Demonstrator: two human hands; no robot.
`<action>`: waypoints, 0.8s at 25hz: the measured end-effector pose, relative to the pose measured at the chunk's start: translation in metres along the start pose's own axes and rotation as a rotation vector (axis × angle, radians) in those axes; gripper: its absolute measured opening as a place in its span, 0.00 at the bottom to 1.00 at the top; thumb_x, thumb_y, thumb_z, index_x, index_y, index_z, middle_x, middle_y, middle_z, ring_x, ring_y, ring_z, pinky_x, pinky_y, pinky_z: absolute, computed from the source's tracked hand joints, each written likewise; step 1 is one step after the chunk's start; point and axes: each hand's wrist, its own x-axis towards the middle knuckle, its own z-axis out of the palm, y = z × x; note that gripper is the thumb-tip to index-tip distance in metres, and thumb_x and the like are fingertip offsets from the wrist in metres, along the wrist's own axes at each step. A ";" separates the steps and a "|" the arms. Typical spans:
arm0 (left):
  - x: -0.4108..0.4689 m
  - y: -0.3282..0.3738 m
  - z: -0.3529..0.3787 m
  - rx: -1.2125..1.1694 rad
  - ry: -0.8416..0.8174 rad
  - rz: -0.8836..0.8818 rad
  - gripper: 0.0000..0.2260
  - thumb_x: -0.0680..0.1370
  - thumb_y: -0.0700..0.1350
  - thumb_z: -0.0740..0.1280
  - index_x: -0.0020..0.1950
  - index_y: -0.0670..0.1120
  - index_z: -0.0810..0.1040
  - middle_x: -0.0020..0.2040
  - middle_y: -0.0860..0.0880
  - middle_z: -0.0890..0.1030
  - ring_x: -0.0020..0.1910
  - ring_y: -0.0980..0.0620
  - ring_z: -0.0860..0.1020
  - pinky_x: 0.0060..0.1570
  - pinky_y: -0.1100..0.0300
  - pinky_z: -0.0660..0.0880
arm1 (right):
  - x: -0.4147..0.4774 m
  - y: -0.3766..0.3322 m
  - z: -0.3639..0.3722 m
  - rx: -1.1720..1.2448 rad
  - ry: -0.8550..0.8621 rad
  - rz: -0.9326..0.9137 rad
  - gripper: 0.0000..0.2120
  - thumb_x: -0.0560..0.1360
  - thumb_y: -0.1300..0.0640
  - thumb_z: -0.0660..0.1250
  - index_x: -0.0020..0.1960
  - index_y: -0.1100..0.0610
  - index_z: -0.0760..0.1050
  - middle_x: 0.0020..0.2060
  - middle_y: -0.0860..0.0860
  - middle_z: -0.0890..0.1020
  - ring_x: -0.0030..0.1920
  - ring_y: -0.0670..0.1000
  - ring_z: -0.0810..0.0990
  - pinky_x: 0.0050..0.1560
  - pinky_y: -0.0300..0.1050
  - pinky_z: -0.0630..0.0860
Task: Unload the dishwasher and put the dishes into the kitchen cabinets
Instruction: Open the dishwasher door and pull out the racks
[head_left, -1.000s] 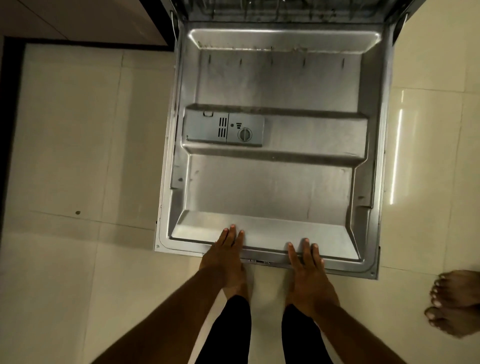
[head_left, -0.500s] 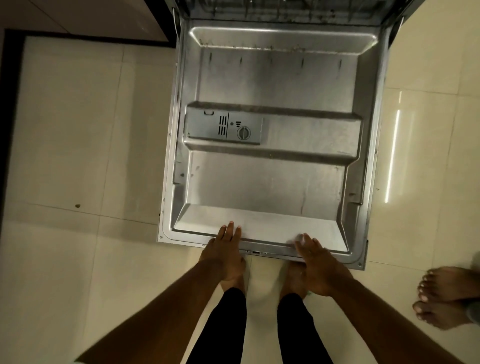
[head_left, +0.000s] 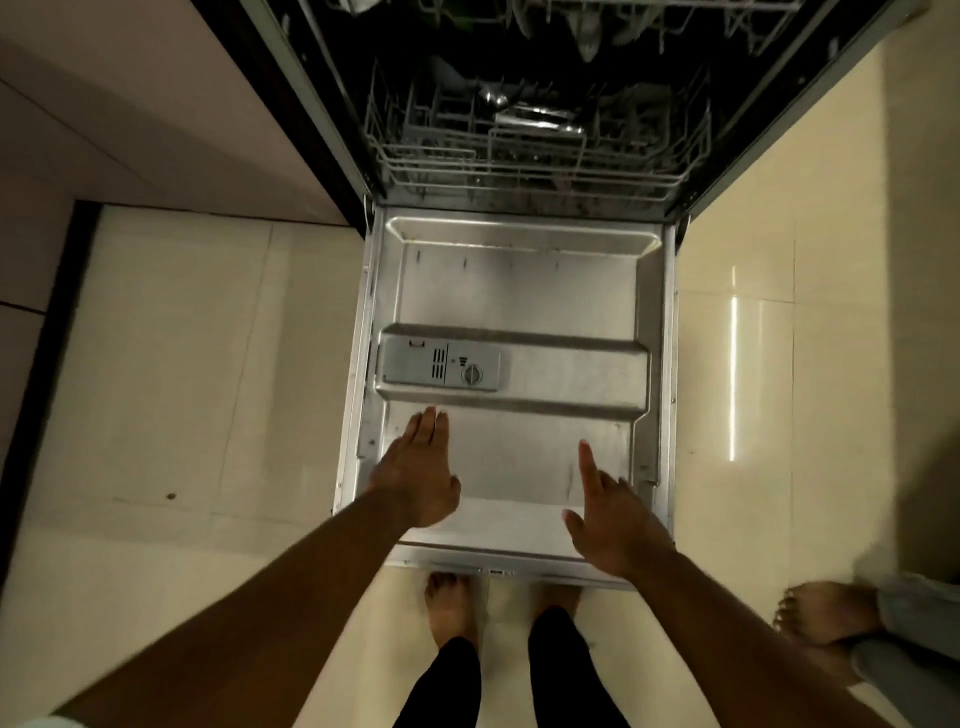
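Observation:
The dishwasher door (head_left: 519, 291) lies fully open and flat in front of me, its steel inner face up, with the detergent dispenser (head_left: 441, 366) on its left. Behind it the lower wire rack (head_left: 530, 156) sits inside the dark tub, holding cutlery and dim dishes; part of an upper rack (head_left: 571, 21) shows at the top edge. My left hand (head_left: 418, 475) hovers flat, fingers together, over the door's near left part. My right hand (head_left: 608, 514) hovers over the near right part with fingers spread. Both hold nothing.
Pale cabinet fronts (head_left: 130, 104) flank the dishwasher on the left above a dark plinth. Glossy cream floor tiles (head_left: 171, 389) lie on both sides. My bare feet (head_left: 452, 608) stand at the door's front edge. Another person's bare foot (head_left: 826, 613) is at the lower right.
Both hands have lifted off the door's front edge and moved forward over its inner face. The view has tilted up, bringing the racks into sight.

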 end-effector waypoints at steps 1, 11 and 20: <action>0.007 0.002 -0.018 0.005 0.030 0.010 0.38 0.81 0.52 0.59 0.78 0.42 0.36 0.79 0.44 0.37 0.78 0.47 0.40 0.77 0.52 0.47 | 0.011 -0.007 -0.016 0.032 0.022 -0.005 0.45 0.79 0.42 0.59 0.75 0.48 0.25 0.74 0.56 0.66 0.73 0.60 0.66 0.70 0.57 0.68; 0.129 0.054 -0.149 -0.046 0.198 0.080 0.41 0.80 0.50 0.63 0.78 0.42 0.36 0.79 0.44 0.37 0.78 0.47 0.40 0.77 0.54 0.47 | 0.138 -0.019 -0.185 -0.006 0.241 -0.126 0.47 0.76 0.49 0.68 0.79 0.55 0.36 0.77 0.58 0.58 0.75 0.61 0.62 0.70 0.57 0.68; 0.230 0.073 -0.251 0.030 0.398 0.112 0.41 0.79 0.48 0.64 0.79 0.43 0.36 0.79 0.46 0.37 0.79 0.47 0.41 0.77 0.53 0.48 | 0.237 -0.051 -0.276 0.013 0.347 -0.144 0.46 0.77 0.50 0.66 0.79 0.57 0.35 0.79 0.54 0.41 0.79 0.55 0.45 0.77 0.47 0.51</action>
